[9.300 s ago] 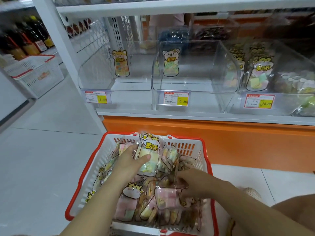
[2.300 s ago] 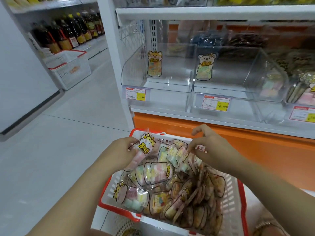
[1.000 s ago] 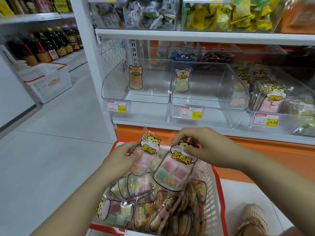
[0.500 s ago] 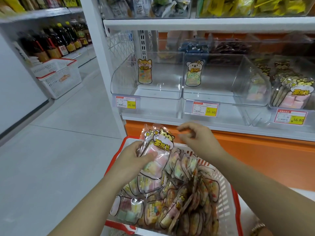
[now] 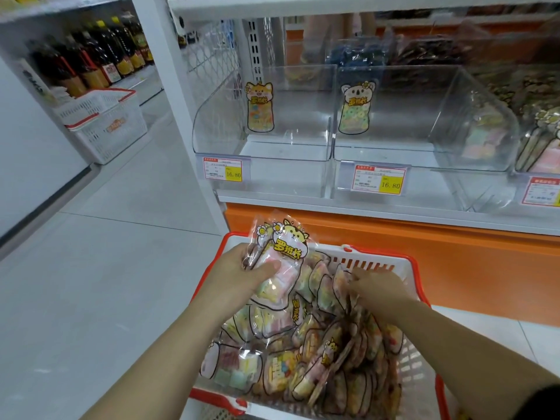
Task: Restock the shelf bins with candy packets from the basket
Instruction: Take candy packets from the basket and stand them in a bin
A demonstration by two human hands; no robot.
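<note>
My left hand [image 5: 242, 277] was clenched on a small stack of candy packets [image 5: 281, 262], thumb pressed across the front one, the printed tops sticking up above the far-left corner of the basket [image 5: 391, 258]. From the way the film crinkled and bulged I judged them light and soft, with slick plastic skins likely to slide against each other, so a pinch across the filled middle seemed safer than the thin sealed header. My right hand [image 5: 378, 291] was down among the packets standing on edge near the far rim of the basket, fingers curled into them; I could not tell whether it had actually closed on one. The rest of the packets [image 5: 303, 359] lay heaped loosely in the basket, overlapping. Beyond the basket, on the shelf edge [image 5: 363, 207], the left clear bin [image 5: 260, 147] and the middle bin [image 5: 418, 140] each showed only a sample packet at the back, floors bare.
</note>
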